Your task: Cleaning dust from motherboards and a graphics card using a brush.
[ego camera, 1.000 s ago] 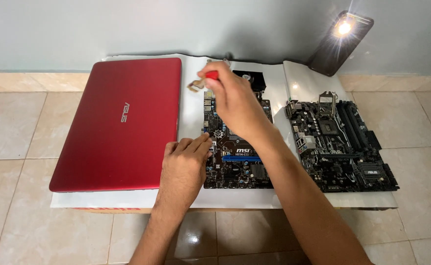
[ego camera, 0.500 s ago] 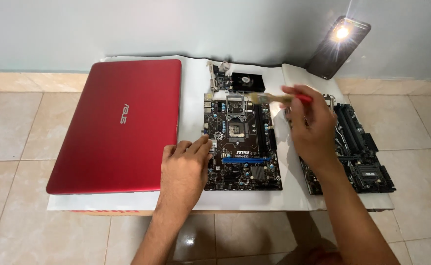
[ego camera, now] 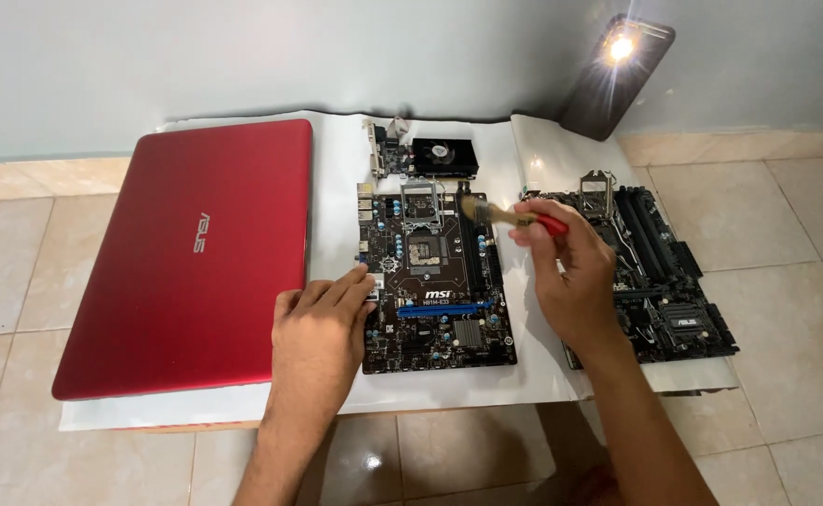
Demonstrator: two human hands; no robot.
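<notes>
Head view. Left hand (ego camera: pixel 318 328) rests palm down, fingers loosely spread, on the white paper-covered surface (ego camera: pixel 336 178); its fingertips touch the left edge of the dark rectangular motherboard with a blue slot (ego camera: pixel 435 272). It grips nothing. Right hand (ego camera: pixel 570 276) is closed around the red handle of a small brush with pale bristles (ego camera: pixel 500 214); the bristles hover at the board's upper right edge, touching or just above, cannot tell. Just left of the left hand lies a closed red laptop (ego camera: pixel 196 253). Partly under the right hand lies a second black motherboard (ego camera: pixel 669 281). Beyond both hands: a small black graphics card with fan (ego camera: pixel 430 155) and a dark leaning lamp, lit (ego camera: pixel 617 70).
</notes>
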